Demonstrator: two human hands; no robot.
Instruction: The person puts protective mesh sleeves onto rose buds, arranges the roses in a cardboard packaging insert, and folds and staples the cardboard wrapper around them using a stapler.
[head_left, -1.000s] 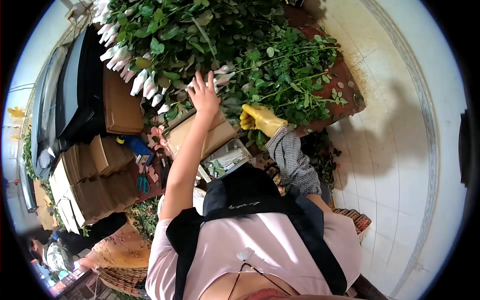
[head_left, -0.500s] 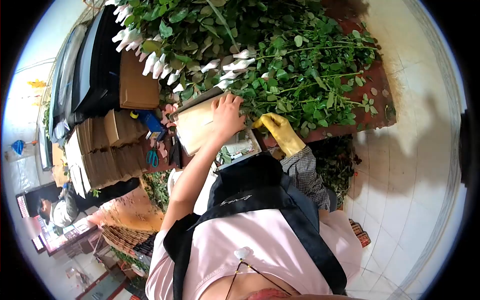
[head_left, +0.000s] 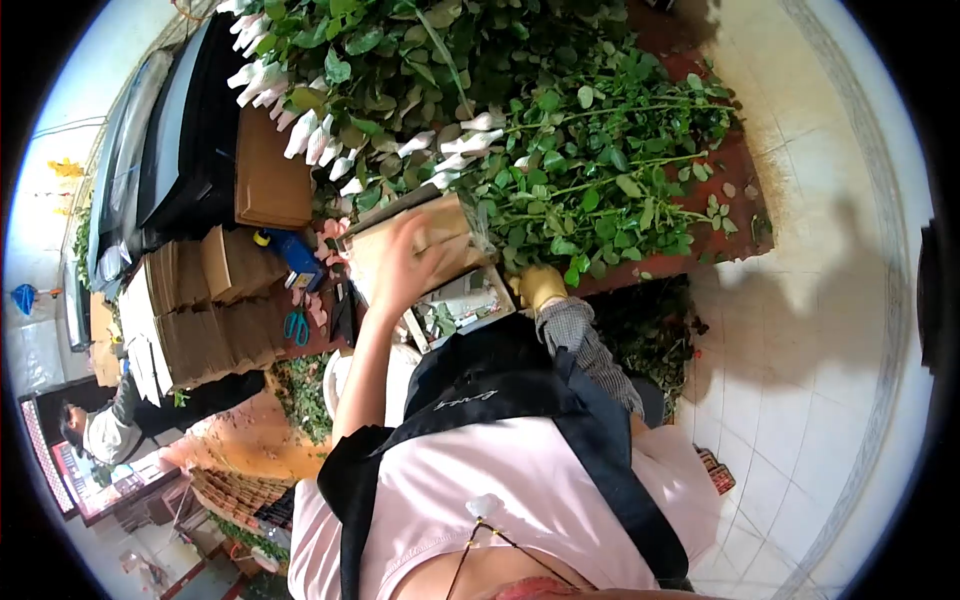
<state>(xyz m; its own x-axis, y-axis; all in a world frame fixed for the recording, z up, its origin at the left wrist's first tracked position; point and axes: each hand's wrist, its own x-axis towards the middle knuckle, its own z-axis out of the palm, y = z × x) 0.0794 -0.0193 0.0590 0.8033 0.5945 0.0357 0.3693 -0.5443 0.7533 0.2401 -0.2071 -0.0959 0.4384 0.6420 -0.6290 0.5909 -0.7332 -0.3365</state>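
Note:
My bare left hand (head_left: 402, 268) is over the tan cardboard sheet (head_left: 368, 248) on a shallow box, fingers stretched out and blurred; nothing shows in them. A clear plastic edge (head_left: 478, 228) stands at the sheet's right side. Inside the open lower part of the box (head_left: 487, 312) lie leaf scraps and pale pieces. My right hand (head_left: 540, 287), in a yellow glove, is curled closed beside the box's right edge, below the leafy stems (head_left: 610, 190); what it grips, if anything, is hidden. White-sleeved flower heads (head_left: 470, 143) lie just beyond the box.
Folded brown cardboard (head_left: 205, 325) is stacked left, near blue-handled scissors (head_left: 296, 326) and a blue box (head_left: 297, 258). More leafy stems cover the red table (head_left: 745, 190). A white bucket (head_left: 398, 375) stands under the left arm. Another person (head_left: 108, 430) is at far left.
My left hand has lifted and shifted left across the cardboard, fingers now blurred. The gloved right hand has drawn down and closer to my body, beside the box.

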